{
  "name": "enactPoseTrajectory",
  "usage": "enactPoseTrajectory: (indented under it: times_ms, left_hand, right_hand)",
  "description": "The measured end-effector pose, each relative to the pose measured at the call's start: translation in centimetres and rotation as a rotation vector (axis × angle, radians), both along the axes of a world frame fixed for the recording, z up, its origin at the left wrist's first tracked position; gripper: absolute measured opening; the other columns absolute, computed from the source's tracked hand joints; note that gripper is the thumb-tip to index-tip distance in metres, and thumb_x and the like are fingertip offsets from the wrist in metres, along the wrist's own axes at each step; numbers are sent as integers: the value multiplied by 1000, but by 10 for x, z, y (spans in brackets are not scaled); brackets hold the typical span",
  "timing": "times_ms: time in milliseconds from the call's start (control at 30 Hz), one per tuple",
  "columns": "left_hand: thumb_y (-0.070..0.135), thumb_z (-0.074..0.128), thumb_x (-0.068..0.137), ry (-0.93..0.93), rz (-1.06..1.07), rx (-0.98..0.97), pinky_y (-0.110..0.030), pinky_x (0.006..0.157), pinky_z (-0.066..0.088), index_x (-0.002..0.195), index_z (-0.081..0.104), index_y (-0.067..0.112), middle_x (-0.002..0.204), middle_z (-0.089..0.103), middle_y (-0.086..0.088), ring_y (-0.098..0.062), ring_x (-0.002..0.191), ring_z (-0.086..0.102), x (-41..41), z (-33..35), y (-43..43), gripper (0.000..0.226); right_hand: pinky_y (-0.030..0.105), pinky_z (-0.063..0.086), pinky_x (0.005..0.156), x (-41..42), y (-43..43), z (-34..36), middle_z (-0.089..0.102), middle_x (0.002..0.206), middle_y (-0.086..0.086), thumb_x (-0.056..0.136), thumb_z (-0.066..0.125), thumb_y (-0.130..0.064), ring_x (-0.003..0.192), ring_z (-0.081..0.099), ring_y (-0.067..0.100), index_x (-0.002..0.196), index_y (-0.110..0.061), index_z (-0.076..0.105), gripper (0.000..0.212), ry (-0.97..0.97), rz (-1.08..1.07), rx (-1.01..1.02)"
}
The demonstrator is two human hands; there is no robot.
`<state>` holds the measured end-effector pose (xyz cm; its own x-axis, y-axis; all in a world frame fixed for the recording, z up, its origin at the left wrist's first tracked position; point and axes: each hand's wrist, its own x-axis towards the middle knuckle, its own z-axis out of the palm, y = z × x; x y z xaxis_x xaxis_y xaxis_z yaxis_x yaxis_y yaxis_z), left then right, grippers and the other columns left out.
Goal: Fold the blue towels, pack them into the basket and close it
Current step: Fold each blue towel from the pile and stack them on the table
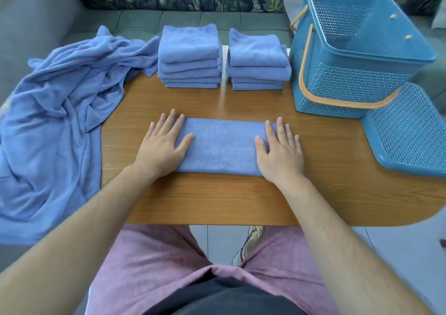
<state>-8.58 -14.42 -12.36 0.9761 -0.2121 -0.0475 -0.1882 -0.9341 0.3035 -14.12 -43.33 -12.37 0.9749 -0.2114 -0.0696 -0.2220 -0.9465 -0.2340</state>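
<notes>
No text, label, brand, number or sign can be read anywhere in this view. The pale patterned shoe (249,241) on the grey tiled floor (217,238), just below the near edge of the brown wooden table (217,201), bears dark markings that may be only pattern. It is too small and too hidden to tell.

Left hand (164,145) and right hand (280,150) press flat on a folded blue towel (219,145) on the wooden table (313,182), near the open basket (350,56).
</notes>
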Motion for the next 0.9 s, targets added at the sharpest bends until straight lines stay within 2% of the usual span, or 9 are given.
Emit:
enactPoseTrajectory:
  times_ms: [167,267,333,400,533,633,733,833,900]
  left_hand:
    - [65,15,97,-86,-58,152,-41,125,-8,160,17,28,169,4,0,-18,155,-8,3,2,-3,73]
    - [59,21,97,-175,-339,53,-42,126,2,156,29,35,168,8,4,-18,155,-2,7,14,-13,64]
    - [52,22,98,-128,-510,-6,-39,125,5,154,34,38,167,12,10,-14,155,5,10,19,-23,60]
    - [54,14,96,-67,-549,72,-40,126,8,155,31,40,166,14,13,-10,154,8,12,18,-29,62]
    - [60,16,96,-175,-449,154,-41,116,28,149,44,37,159,37,6,-20,145,36,5,15,-26,64]
    - [62,32,93,-348,-374,219,-42,87,46,130,65,29,122,64,-5,-32,104,59,-8,16,-27,59]
    - [58,47,88,-488,-265,249,-40,69,38,96,72,21,84,56,-7,-32,78,54,-31,15,-34,45]
    - [51,51,88,-502,-202,164,-39,66,36,78,65,18,75,51,-4,-30,72,54,-57,12,-46,37]
    - [48,50,90,-468,-179,82,-39,64,37,76,63,19,73,49,0,-28,69,54,-68,11,-54,34]
  right_hand:
    - [48,-4,126,2,9,7,-5,170,8,105,19,-53,156,-8,30,163,-24,11,66,-40,-19,-104]
    - [51,13,123,-13,51,20,23,164,18,103,32,-48,149,23,39,159,-20,29,63,-270,38,-83]
    - [52,31,109,-26,89,21,46,149,16,99,38,-48,129,46,40,149,-18,48,58,-324,122,-39]
    - [51,41,96,-35,114,16,58,134,14,97,43,-49,113,54,39,139,-14,58,56,-296,158,-22]
    - [51,40,105,-35,108,10,63,129,9,97,38,-54,117,55,37,132,-13,64,60,-224,185,-35]
    - [51,28,119,-25,80,7,61,138,3,95,35,-51,136,49,33,132,-15,64,59,-213,291,3]
    - [49,16,123,-17,51,5,50,152,-6,96,40,-40,149,33,28,141,-25,58,50,-207,366,44]
    - [50,19,123,-18,41,7,49,153,-7,96,47,-20,151,29,28,142,-25,56,48,-262,385,17]
    - [48,15,124,-22,44,10,43,157,-9,99,44,-20,154,22,25,146,-27,52,47,-245,382,43]
